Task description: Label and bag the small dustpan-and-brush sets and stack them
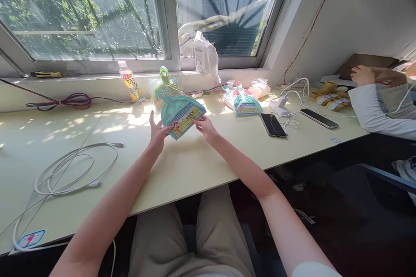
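Note:
A turquoise mini dustpan and brush set (173,108) in clear wrap is held tilted above the table, its handle pointing up and left. A printed paper label runs along its lower edge. My left hand (157,135) pinches the lower left corner, with the index finger raised. On the other side, my right hand (206,129) grips the label edge between thumb and fingers. Just behind it, a yellow-green wrapped dustpan set (164,78) leans by the wall, partly hidden. More wrapped sets, turquoise (248,107) and pink, lie to the right.
Along the back are a drink bottle (129,81) and a utility knife (46,75) on the sill. A coiled white cable (53,186) lies left. Phones (273,125), a charger (280,104) and yellow tape rolls (331,97) are right, beside another person's arm (367,108).

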`<state>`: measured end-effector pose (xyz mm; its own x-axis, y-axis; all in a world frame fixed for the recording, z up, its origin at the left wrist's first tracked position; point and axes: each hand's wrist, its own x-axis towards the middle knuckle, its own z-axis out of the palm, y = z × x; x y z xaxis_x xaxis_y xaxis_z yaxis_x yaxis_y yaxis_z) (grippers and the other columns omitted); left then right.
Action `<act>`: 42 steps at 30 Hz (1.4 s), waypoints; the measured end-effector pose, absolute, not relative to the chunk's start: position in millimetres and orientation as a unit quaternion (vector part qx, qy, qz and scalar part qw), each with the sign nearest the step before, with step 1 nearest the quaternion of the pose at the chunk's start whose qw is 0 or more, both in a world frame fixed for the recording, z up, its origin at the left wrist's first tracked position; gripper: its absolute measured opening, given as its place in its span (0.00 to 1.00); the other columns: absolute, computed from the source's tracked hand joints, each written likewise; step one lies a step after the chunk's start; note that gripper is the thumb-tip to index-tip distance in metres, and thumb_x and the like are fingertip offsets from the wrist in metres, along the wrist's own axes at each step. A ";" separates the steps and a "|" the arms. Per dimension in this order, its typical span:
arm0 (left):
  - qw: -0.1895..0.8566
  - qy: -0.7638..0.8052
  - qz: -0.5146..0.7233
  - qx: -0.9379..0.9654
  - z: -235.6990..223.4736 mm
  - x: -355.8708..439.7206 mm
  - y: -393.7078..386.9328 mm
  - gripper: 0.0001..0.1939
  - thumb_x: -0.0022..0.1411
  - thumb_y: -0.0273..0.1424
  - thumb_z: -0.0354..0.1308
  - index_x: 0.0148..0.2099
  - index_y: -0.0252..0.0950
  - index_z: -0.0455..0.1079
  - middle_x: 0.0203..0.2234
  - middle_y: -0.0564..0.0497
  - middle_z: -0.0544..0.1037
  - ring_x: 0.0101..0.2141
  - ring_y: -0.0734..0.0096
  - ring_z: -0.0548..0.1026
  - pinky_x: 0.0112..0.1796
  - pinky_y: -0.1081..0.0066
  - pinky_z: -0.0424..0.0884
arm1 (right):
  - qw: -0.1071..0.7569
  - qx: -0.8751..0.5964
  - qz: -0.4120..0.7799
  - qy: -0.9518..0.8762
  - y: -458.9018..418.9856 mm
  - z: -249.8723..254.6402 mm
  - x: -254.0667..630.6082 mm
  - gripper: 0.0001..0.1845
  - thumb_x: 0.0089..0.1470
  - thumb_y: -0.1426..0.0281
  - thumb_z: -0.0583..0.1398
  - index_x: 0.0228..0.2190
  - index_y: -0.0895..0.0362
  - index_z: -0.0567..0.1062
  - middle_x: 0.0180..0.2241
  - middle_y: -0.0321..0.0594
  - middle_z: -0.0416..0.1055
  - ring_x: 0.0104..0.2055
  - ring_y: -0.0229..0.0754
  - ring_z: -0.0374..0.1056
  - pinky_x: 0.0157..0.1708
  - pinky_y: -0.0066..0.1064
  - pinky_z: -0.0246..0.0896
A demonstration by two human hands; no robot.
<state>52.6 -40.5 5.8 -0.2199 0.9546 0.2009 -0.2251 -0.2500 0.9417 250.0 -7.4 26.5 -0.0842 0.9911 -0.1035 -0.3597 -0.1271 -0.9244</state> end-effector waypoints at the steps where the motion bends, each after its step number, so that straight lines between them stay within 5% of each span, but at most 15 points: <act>1: 0.449 0.418 0.658 0.437 6.6 52.5 -40.6 0.64 0.43 0.21 0.68 0.72 0.58 0.34 0.61 0.44 0.68 0.46 0.60 0.78 0.36 0.68 0.76 | 0.539 -0.407 0.629 -0.385 -7.2 26.4 250.0 0.13 0.40 0.76 0.68 0.28 0.54 0.71 0.31 0.32 0.72 0.39 0.36 0.70 0.43 0.29 0.66; 10: 0.464 0.410 0.657 0.430 7.6 48.2 -39.0 0.67 0.45 0.19 0.66 0.70 0.62 0.23 0.63 0.48 0.66 0.51 0.61 0.75 0.40 0.67 0.76 | 0.536 -0.367 0.620 -0.439 -10.5 31.7 252.1 0.16 0.42 0.78 0.71 0.33 0.56 0.72 0.33 0.37 0.77 0.38 0.42 0.75 0.52 0.42 0.72; 21: 0.482 0.405 0.629 0.455 7.6 49.9 -39.3 0.63 0.49 0.25 0.66 0.71 0.62 0.26 0.63 0.49 0.65 0.50 0.60 0.76 0.41 0.63 0.78 | 0.543 -0.375 0.634 -0.404 -7.2 27.9 248.5 0.13 0.46 0.77 0.70 0.33 0.57 0.72 0.31 0.37 0.77 0.34 0.40 0.76 0.49 0.43 0.74; 24: 0.503 0.408 0.617 0.448 7.8 55.4 -41.5 0.58 0.51 0.30 0.66 0.72 0.58 0.32 0.60 0.48 0.69 0.51 0.59 0.76 0.45 0.58 0.76 | 0.557 -0.386 0.623 -0.390 -7.4 27.8 249.9 0.14 0.47 0.77 0.69 0.34 0.56 0.71 0.32 0.37 0.76 0.34 0.41 0.76 0.48 0.43 0.75; 30: 0.578 0.373 0.593 0.419 11.4 62.9 -44.2 0.33 0.59 0.48 0.59 0.61 0.36 0.66 0.51 0.40 0.77 0.50 0.55 0.76 0.48 0.58 0.74 | 0.588 -0.372 0.605 -0.387 -9.9 24.9 250.9 0.14 0.47 0.77 0.68 0.35 0.55 0.71 0.34 0.37 0.77 0.37 0.41 0.76 0.50 0.42 0.74; 42: 0.597 0.369 0.557 0.444 8.5 62.0 -46.8 0.30 0.57 0.46 0.63 0.59 0.43 0.64 0.56 0.43 0.73 0.52 0.54 0.75 0.46 0.57 0.75 | 0.593 -0.363 0.558 -0.454 -10.7 38.4 256.0 0.14 0.47 0.75 0.68 0.36 0.54 0.71 0.31 0.35 0.77 0.38 0.44 0.76 0.47 0.45 0.75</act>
